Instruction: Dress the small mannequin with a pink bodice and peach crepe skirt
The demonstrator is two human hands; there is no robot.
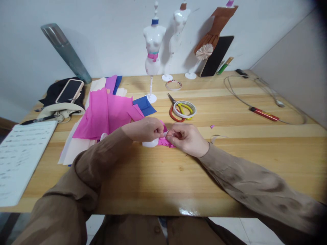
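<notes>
My left hand [150,130] is closed, its fingertips curled over a small white mannequin [150,143] that lies on the table. Bright pink crumpled paper [166,142] wraps part of it. On the other side, my right hand [188,139] is also closed, thumb and finger pinched together at the pink paper's edge. A short pale strip shows between the two hands, but what each pinch holds is too small to make out. Just beyond the hands lie scissors [172,113] with red and yellow handles, under a white tape roll [194,110].
Large pink paper sheets [112,110] and blue paper [145,105] spread at left. Behind stand a mannequin [154,37] with a pink waistband, another white mannequin [178,29] and one in brown [219,20]. A phone [69,90], a written sheet [22,156] and a cable [230,89] lie around.
</notes>
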